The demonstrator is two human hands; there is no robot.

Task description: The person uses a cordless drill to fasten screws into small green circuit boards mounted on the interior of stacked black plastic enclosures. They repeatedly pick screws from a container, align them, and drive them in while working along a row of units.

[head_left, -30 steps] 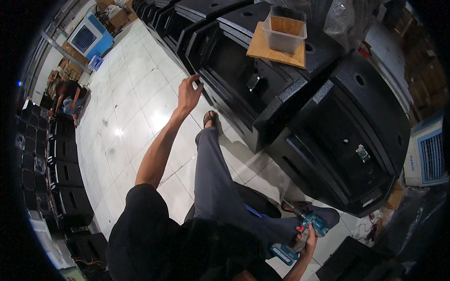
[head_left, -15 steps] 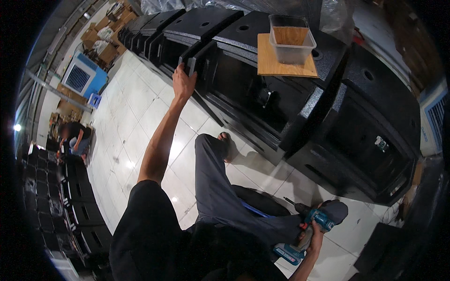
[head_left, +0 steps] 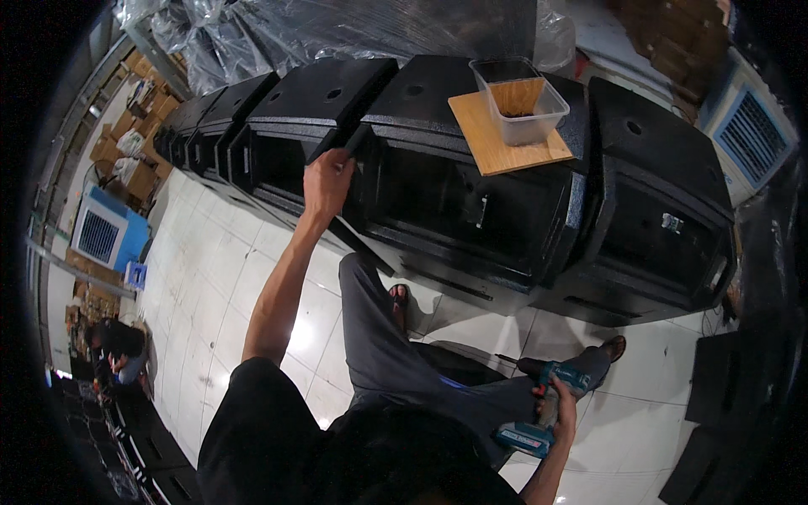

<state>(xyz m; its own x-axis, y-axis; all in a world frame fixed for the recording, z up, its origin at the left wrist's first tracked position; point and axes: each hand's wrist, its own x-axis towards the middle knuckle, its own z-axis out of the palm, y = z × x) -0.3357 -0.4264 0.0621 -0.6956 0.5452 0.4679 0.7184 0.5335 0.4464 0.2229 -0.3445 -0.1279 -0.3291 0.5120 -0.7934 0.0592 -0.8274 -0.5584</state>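
My left hand [head_left: 328, 181] reaches forward to a row of black speaker cabinets, its fingers closed over the front edge where two cabinets meet. The nearest of these, a black cabinet [head_left: 412, 252], has a deep open front with a small metal fitting inside. Low on the right, my right hand [head_left: 562, 414] grips the handle of a teal cordless drill [head_left: 547, 396]. The drill's bit points left, above the floor and beside my right leg. A wooden board [head_left: 480, 139] rests on top of the cabinet, with a clear plastic tub [head_left: 534, 118] holding small dark pieces standing on it.
Another black cabinet [head_left: 656, 227] stands close on the right. Clear plastic wrap [head_left: 362, 38] covers things behind the row. Air coolers stand at far right [head_left: 749, 126] and left [head_left: 99, 236]. A person [head_left: 122, 349] crouches far left. White tiles [head_left: 244, 278] cover the floor.
My view has tilted, so the cabinets sit lower and more level. My left hand stays at the cabinet edge, its fingers more bent. The drill remains in my right hand.
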